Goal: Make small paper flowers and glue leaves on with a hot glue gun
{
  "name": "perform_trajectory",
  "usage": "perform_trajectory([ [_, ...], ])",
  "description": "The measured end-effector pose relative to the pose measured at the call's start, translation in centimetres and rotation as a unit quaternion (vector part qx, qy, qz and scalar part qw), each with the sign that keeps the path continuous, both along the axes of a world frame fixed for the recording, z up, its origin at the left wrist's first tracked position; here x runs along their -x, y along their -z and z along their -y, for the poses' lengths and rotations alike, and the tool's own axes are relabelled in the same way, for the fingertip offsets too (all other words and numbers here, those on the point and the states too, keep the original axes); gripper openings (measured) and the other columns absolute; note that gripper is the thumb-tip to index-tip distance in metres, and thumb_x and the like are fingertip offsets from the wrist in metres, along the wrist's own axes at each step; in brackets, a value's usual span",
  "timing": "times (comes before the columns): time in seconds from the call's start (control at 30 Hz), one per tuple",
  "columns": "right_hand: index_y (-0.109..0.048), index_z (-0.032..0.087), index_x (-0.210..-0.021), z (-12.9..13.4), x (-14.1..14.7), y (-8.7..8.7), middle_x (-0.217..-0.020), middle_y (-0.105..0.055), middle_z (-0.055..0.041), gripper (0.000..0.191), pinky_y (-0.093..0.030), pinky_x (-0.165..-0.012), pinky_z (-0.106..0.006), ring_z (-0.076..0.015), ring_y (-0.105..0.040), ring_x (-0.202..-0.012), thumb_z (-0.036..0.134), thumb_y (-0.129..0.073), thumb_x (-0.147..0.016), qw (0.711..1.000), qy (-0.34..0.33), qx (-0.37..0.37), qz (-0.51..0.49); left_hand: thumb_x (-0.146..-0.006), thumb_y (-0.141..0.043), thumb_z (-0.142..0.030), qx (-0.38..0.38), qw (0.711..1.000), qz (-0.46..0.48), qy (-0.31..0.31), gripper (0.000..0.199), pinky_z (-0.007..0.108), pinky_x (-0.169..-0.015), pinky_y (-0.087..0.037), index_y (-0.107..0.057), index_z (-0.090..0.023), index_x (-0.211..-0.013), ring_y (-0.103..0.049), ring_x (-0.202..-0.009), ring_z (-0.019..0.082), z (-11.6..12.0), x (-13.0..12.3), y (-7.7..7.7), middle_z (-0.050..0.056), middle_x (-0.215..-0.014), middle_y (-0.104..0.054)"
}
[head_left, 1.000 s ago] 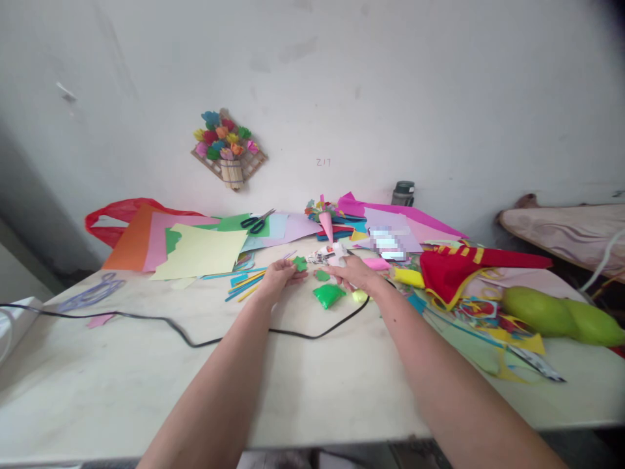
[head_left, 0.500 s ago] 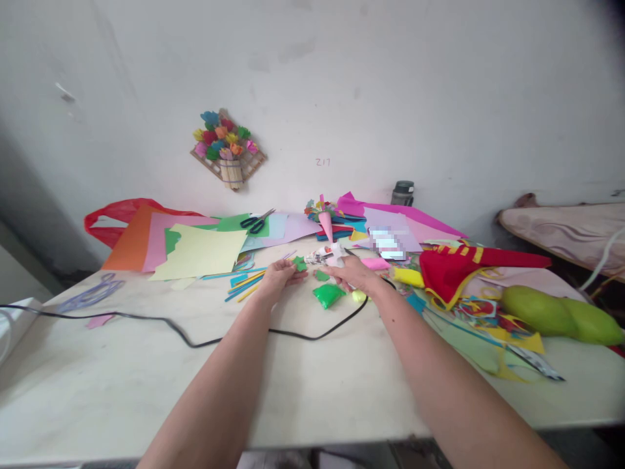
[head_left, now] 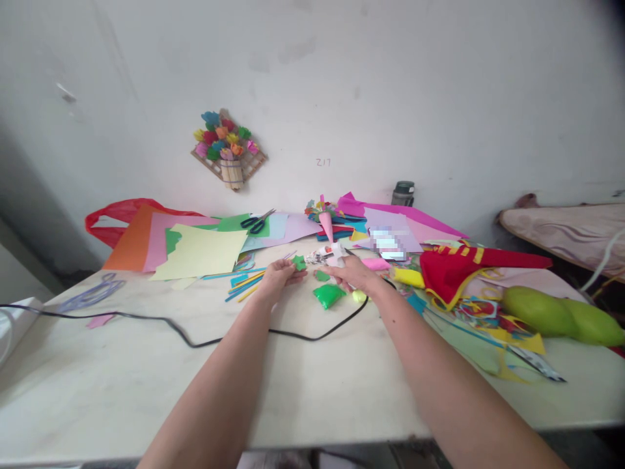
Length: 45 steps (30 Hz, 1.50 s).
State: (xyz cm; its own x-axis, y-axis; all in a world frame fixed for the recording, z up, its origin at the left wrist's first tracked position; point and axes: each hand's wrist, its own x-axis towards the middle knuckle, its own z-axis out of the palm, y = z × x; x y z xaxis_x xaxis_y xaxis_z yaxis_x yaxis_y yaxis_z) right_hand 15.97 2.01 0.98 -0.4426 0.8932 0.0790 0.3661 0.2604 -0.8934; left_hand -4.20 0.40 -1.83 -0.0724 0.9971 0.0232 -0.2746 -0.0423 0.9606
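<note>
My left hand [head_left: 278, 277] pinches a small green paper cutout with a jagged, star-like edge [head_left: 299, 262] between thumb and fingertips. To its right, my right hand [head_left: 355, 273] is closed round a white glue gun [head_left: 336, 250], its tip end toward the left hand; the grip is partly hidden. A black cord [head_left: 312, 338] loops past my right wrist. Beneath the hands lies another green cutout [head_left: 321, 276], close to the right fingers. Nearer me sit a shiny green packet [head_left: 329, 296] and a small yellow lump [head_left: 359, 296].
Blue and yellow strips [head_left: 249, 286] lie left of my left hand. Behind are coloured sheets [head_left: 205, 251], scissors [head_left: 257, 221] and a pink paper cone [head_left: 326, 227]. To the right are a yellow packet [head_left: 409, 278], red cloth [head_left: 449, 277], paper scraps and green fruit-like shapes [head_left: 556, 316].
Both hands stay almost in place. The green cutout in my left hand has tilted or shifted very slightly; nothing was let go.
</note>
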Motion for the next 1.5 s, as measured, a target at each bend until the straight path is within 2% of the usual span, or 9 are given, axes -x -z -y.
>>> perform_trajectory([
  [0.33,-0.053,0.014,-0.066,0.17,0.05,-0.15,-0.052,-0.052,0.0000,0.037,-0.030,-0.030,-0.018,-0.0061,-0.041,-0.031,0.051,-0.057,-0.066,1.000,-0.014,-0.016,0.012,-0.070,-0.061,-0.013,0.000,1.000,-0.007,-0.001,0.015,0.027,-0.063,-0.051,-0.046,-0.013,-0.069,-0.065,-0.069,0.019,0.11,-0.10,-0.12,0.007,-0.065,-0.064],
  [0.63,-0.052,0.015,-0.069,-0.01,0.08,-0.07,-0.052,-0.053,0.0014,0.036,-0.031,-0.029,-0.017,-0.0054,-0.041,-0.031,0.051,-0.058,-0.066,1.000,0.009,-0.014,0.009,-0.067,-0.064,-0.015,-0.003,1.000,-0.002,0.004,0.018,0.026,-0.062,-0.052,-0.046,-0.012,-0.069,-0.065,-0.070,0.019,0.09,-0.06,-0.08,0.007,-0.065,-0.065],
  [1.33,-0.055,0.014,-0.073,0.34,0.18,-0.56,-0.053,-0.054,-0.0002,0.037,-0.032,-0.029,-0.018,-0.0061,-0.041,-0.031,0.051,-0.056,-0.068,0.999,-0.012,-0.032,0.035,-0.066,-0.064,-0.016,-0.009,1.000,0.002,0.010,0.018,0.026,-0.062,-0.052,-0.047,-0.013,-0.069,-0.065,-0.069,0.019,0.07,-0.07,-0.05,0.005,-0.061,-0.063],
  [1.5,-0.054,0.015,-0.070,0.30,0.03,-0.65,-0.049,-0.052,0.0009,0.036,-0.032,-0.030,-0.018,-0.0061,-0.041,-0.031,0.050,-0.056,-0.068,0.999,0.007,-0.031,0.043,-0.067,-0.063,-0.014,-0.009,1.000,0.002,0.006,0.016,0.026,-0.061,-0.052,-0.047,-0.012,-0.068,-0.065,-0.070,0.020,0.23,-0.13,-0.25,0.006,-0.062,-0.064],
])
